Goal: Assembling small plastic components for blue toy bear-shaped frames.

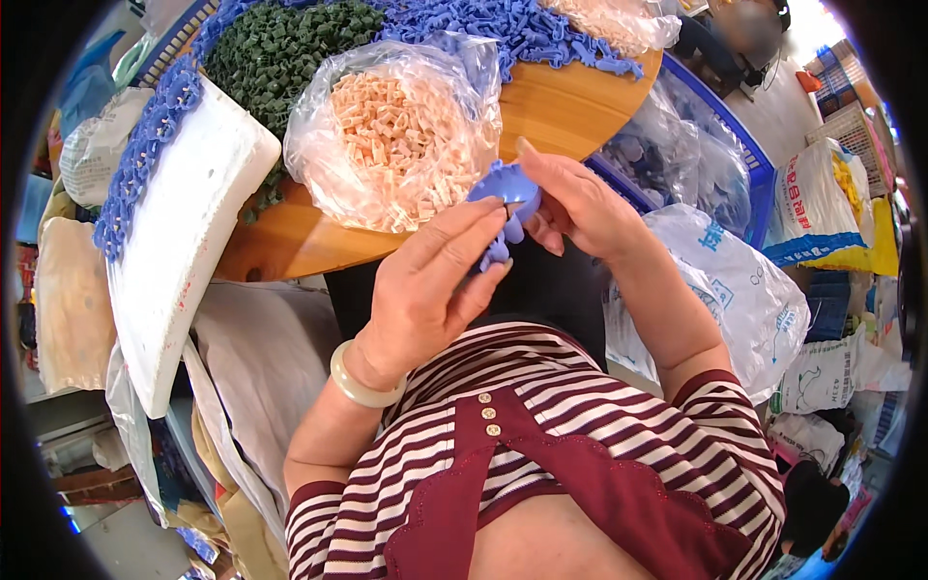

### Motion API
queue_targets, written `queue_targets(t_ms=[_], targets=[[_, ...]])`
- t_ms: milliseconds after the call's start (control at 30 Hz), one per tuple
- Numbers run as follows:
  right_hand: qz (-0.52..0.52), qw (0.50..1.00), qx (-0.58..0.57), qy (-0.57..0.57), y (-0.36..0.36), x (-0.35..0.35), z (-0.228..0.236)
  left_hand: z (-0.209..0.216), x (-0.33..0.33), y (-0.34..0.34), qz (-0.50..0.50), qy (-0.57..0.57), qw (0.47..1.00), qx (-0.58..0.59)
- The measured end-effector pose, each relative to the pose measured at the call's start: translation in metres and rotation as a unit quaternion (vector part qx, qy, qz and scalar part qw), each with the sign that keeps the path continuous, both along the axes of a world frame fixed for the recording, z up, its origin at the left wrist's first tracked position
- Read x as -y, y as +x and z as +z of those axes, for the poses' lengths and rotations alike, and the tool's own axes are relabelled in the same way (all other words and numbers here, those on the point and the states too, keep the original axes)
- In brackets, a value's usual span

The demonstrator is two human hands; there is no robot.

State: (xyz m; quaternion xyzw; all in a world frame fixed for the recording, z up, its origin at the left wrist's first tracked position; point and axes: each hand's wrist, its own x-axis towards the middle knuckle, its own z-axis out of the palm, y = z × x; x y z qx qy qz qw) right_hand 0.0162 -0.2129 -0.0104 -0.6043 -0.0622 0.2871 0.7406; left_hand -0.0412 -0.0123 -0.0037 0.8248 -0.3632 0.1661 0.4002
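Observation:
A rounded blue plastic part [516,191] is held in front of my chest, over the near edge of the table. My left hand [425,275] grips it from the left, fingers closed, with a smaller blue piece [496,253] showing below its fingertips. On the other side my right hand [585,205] has its thumb and fingers closed around the part's right side. Just beyond my hands lies a clear plastic bag [319,145] full of small peach-coloured plastic pieces [396,145]. How the blue pieces fit together is partly hidden by my fingers.
Heaps of dark green pieces [280,63] and blue pieces [483,29] cover the far side of the wooden table [570,106]. A white foam board [193,203] with blue parts along its edge leans at left. At right stand a blue crate [759,179] and plastic sacks [735,290]. A person [720,43] sits beyond.

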Motion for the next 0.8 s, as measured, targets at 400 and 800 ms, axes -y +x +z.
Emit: queue_targets(t_ms=[400, 800], targets=[[-0.067, 0.970, 0.134, -0.191, -0.003, 0.010, -0.003, -0.015, 0.015, 0.005, -0.055, -0.548, 0.665, -0.504], [-0.156, 0.921, 0.261, -0.243, 0.002, 0.009, -0.012, -0.031, 0.020, 0.007, -0.124, -0.586, 0.595, -0.536]])
